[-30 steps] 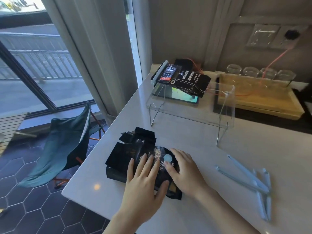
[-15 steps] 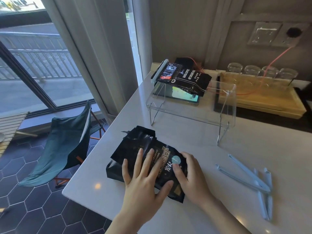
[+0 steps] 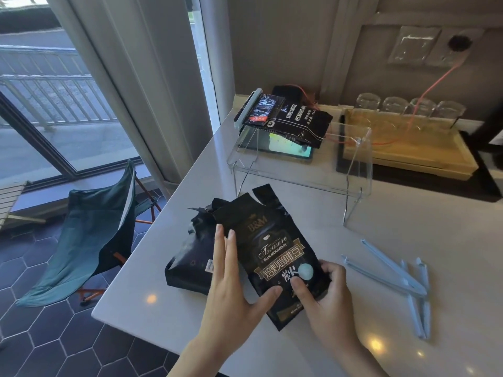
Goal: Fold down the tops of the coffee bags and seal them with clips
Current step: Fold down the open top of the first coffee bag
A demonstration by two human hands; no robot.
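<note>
Two glossy black foil coffee bags lie on my smooth white table (image 3: 394, 213). My left hand (image 3: 231, 289), fingers spread, and right hand (image 3: 326, 292), thumb pinching the base, now tilt the lettered bag (image 3: 275, 248) up off the crumpled bag (image 3: 190, 257) it lay flat on. Slim blue clips (image 3: 402, 281) wait rightward.

The coffee bag (image 3: 275, 254) is black with gold lettering and a pale blue-green round sticker. The clips (image 3: 394, 281) are light blue. The bench (image 3: 408, 227) is white. The floor (image 3: 54, 322) shows dark navy hexagon tiles.
</note>
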